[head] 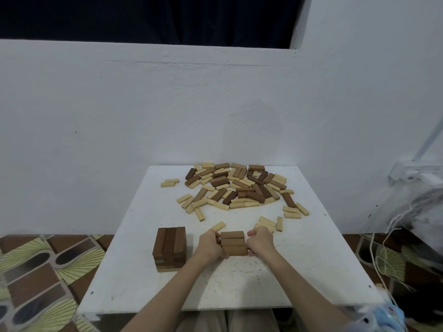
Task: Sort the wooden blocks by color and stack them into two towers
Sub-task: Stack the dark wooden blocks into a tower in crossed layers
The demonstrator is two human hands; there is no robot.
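A short tower of dark brown blocks, several layers high, stands on the white board at the front left. To its right, my left hand and my right hand press from both sides on a row of three brown blocks lying side by side on the board. A mixed pile of dark and pale blocks covers the far half of the board. A few pale blocks lie loose just beyond my right hand.
A white wall rises directly behind the board. Patterned floor tiles show on the left. On the right sit a plastic bag and loose white string. A pale block lies just beyond my left hand.
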